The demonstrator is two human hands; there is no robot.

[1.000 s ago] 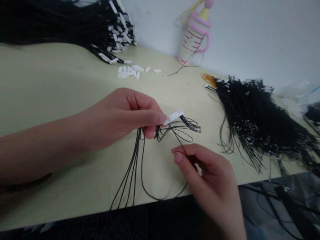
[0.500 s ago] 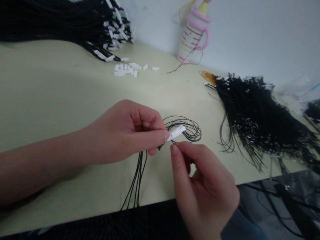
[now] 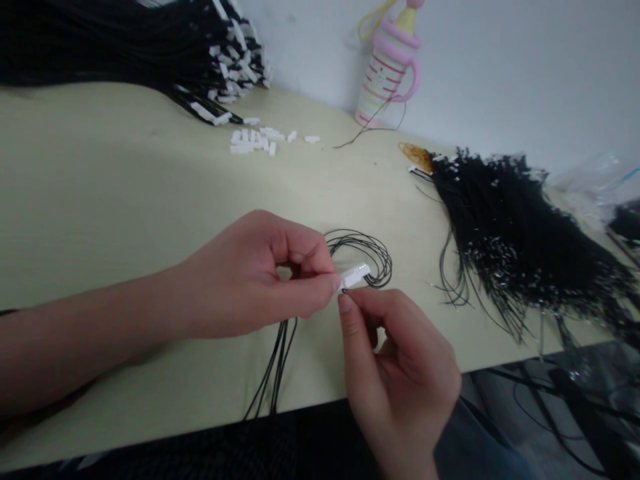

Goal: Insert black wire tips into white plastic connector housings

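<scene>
Between thumb and forefinger, my left hand [image 3: 270, 277] pinches a small white connector [image 3: 355, 275] that sticks out to the right of the fingertips. Just below it, my right hand [image 3: 400, 360] is closed in a pinch on the end of a thin black wire [image 3: 345, 291], largely hidden by the fingertips. Thin black wires [image 3: 280, 363] hang down beneath my left hand toward the table's front edge. Behind the connector, more black wire [image 3: 383, 250] lies in loose loops on the table.
Loose white connectors [image 3: 253, 140] lie near a large bundle of black wires with white ends [image 3: 125, 47] at the back left. A pink-and-white bottle [image 3: 385, 70] stands by the wall. Another black wire bundle [image 3: 520, 227] spreads over the right side of the table [image 3: 125, 173].
The connector and my left hand have shifted slightly down, and the connector has turned a little. My right hand has moved slightly left, closer to the connector's near end.
</scene>
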